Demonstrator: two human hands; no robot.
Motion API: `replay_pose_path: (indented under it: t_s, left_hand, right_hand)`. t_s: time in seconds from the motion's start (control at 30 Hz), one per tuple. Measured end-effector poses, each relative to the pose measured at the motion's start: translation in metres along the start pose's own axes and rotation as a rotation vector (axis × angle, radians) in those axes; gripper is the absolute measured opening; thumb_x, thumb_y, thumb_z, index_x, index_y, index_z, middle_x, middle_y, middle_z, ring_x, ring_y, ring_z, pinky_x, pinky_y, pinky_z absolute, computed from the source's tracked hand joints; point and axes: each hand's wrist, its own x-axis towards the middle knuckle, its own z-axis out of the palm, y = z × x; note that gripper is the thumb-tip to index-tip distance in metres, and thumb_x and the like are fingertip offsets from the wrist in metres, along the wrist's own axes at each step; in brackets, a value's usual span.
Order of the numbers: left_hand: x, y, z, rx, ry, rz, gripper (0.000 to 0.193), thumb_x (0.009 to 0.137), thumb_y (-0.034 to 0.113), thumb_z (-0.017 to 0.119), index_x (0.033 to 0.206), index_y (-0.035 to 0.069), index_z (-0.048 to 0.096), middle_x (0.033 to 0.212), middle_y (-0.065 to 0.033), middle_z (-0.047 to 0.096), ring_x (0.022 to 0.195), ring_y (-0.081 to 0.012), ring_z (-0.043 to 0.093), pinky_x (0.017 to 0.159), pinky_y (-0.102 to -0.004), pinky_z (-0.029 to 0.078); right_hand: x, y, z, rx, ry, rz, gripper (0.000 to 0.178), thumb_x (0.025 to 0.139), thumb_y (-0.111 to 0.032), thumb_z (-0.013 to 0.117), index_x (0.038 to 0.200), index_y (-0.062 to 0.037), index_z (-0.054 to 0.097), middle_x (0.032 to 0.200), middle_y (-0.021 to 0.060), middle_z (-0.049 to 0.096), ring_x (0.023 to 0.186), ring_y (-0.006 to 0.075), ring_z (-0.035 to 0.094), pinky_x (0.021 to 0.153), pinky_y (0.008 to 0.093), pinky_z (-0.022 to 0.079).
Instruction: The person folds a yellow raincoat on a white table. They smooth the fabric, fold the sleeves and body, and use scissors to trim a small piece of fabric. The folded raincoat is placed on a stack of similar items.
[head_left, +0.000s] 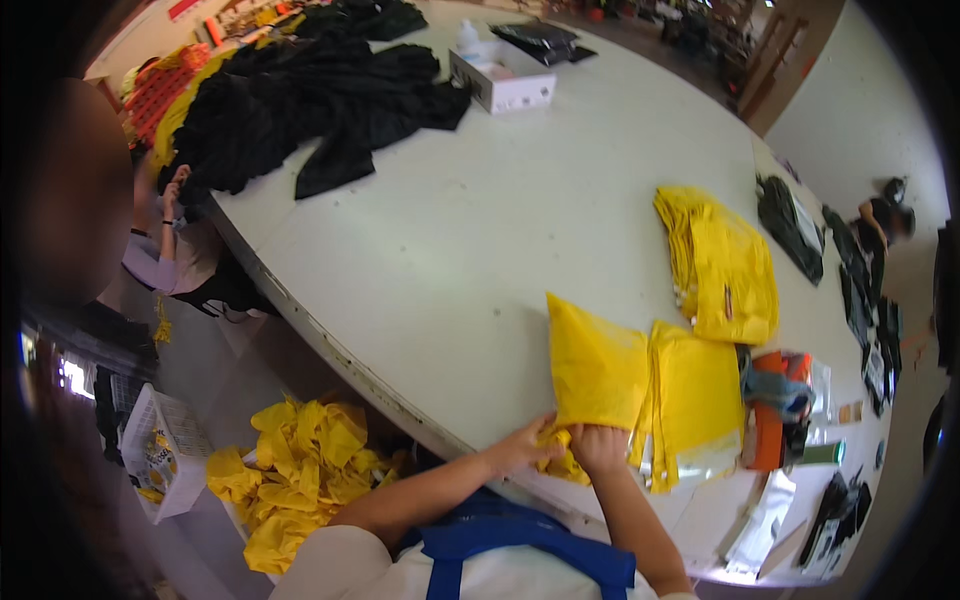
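A yellow fabric pouch [598,365] stands puffed out near the table's front edge, its opening toward me. My left hand [522,446] is closed on the left side of that opening, where crumpled yellow fabric [566,467] bunches below. My right hand [600,450] reaches into the opening; its fingertips are hidden inside the pouch. Just right of it lies a flat stack of yellow pouches [700,395]. Beyond that stack, a thicker pile of folded yellow pieces [722,270] rests on the table.
Loose yellow fabric [300,465] fills a container at my left, beside a white basket [165,450]. Black garments [300,100] and a white box [505,85] occupy the far side. An orange box [768,430] and green roll [823,453] stand right. Another person [170,250] is at left.
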Motion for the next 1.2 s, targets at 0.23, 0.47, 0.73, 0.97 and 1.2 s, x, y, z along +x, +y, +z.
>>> replay_pose_path:
  t_s: [0.23,0.47,0.73,0.97,1.2]
  left_hand:
    - [0.007,-0.013,-0.001,0.038,0.238,-0.059,0.085,0.082,0.009,0.065,0.146,0.006,0.009,0.131,-0.0207,0.045,0.116,-0.024,0.051,0.096,-0.0322,0.043]
    - [0.001,-0.012,0.006,-0.12,0.06,-0.037,0.092,0.083,0.01,0.066,0.15,0.01,0.003,0.144,-0.0171,0.032,0.132,-0.025,0.035,0.106,-0.0346,0.032]
    - [0.013,-0.01,0.009,-0.115,0.222,-0.026,0.093,0.076,-0.005,0.064,0.149,0.012,0.009,0.144,-0.0105,0.033,0.135,-0.0239,0.031,0.11,-0.0355,0.027]
    - [0.0,-0.026,-0.011,0.075,0.289,-0.025,0.087,0.078,-0.006,0.058,0.15,0.01,0.011,0.146,-0.0135,0.032,0.134,-0.0246,0.033,0.109,-0.0339,0.028]
    - [-0.009,0.014,-0.058,0.32,0.34,-0.153,0.078,0.077,0.012,0.071,0.144,0.009,0.031,0.136,-0.0166,0.046,0.12,-0.0263,0.05,0.099,-0.0352,0.041]
  right_hand:
    - [0.019,0.027,0.002,0.574,-0.078,0.401,0.034,0.092,-0.022,0.05,0.12,-0.0036,0.057,0.125,0.0203,0.056,0.119,0.038,0.049,0.101,0.0414,0.038]
    - [-0.012,0.052,0.035,0.844,-0.092,0.431,0.042,0.092,-0.032,0.051,0.128,-0.0099,0.055,0.136,0.0144,0.049,0.129,0.0341,0.039,0.11,0.0406,0.027]
    - [0.051,0.036,0.08,0.658,-0.13,0.463,0.042,0.093,-0.031,0.051,0.129,-0.0095,0.053,0.138,0.0151,0.047,0.131,0.0329,0.038,0.11,0.0405,0.029]
    - [0.035,0.043,0.043,0.418,-0.173,0.357,0.043,0.093,-0.03,0.052,0.131,-0.0092,0.051,0.139,0.0156,0.045,0.132,0.0319,0.037,0.109,0.0404,0.03]
    - [0.041,0.038,0.079,0.448,-0.404,0.548,0.044,0.094,-0.028,0.052,0.132,-0.0088,0.049,0.141,0.0162,0.044,0.134,0.0309,0.035,0.109,0.0403,0.032]
